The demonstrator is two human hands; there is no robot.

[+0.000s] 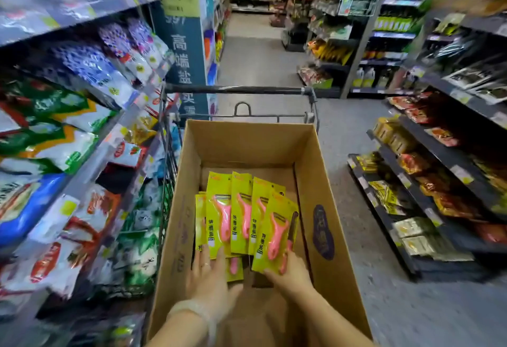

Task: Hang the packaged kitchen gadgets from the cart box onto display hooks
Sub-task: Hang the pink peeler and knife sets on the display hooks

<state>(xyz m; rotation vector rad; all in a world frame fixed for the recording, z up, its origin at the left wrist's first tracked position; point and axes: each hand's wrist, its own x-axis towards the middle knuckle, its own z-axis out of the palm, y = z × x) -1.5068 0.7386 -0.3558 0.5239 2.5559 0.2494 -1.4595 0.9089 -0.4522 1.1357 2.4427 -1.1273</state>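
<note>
Both forearms reach down into an open cardboard box (189, 182) sitting in a shopping cart (238, 89). Her left hand (211, 278) lies flat with fingers straight, pressing on the lower edges of a fanned row of yellow-green packets (236, 209), each holding a pink peeler. A pale band circles that wrist. Her right hand (290, 269) curls around the bottom of the rightmost packet (274, 226), thumb on its front, fingers behind, tilting it slightly away from the others. All the packets rest inside the box, toward its near half, and bare cardboard floor shows beyond them. Left of the cart, shelves (82, 154) are crowded with bagged goods in white, green, blue and red. Across the grey aisle floor (343, 140), dark shelving (439, 154) holds yellow and red packets. Farther off, more shelving lines the aisle, too blurred to read.
</note>
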